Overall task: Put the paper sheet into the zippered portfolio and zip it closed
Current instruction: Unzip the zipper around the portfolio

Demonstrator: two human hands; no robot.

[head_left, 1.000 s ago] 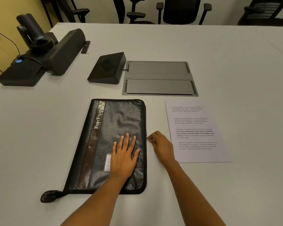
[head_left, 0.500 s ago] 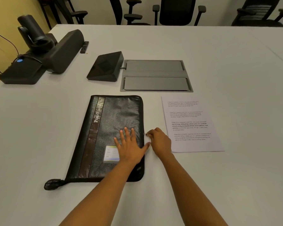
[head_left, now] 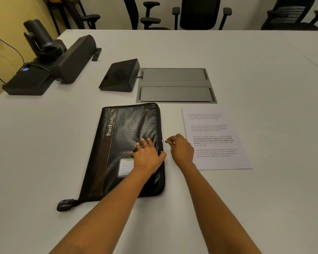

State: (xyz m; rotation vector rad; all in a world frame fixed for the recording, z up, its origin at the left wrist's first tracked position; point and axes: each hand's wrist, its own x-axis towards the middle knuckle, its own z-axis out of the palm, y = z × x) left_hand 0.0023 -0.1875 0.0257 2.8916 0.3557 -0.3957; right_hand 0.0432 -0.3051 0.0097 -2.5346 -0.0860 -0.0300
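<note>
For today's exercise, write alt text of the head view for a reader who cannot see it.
A right hand pinches the zipper pull on a black portfolio's right edge while the left hand presses it flat. A printed paper sheet lies on the white table alongside.

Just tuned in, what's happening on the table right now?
A person is working on the black portfolio lying flat on the white table. The left hand presses down on its cover, while the right hand pinches the zipper pull on the right edge. The paper sheet lies on the table to the right, not yet inside.
</note>
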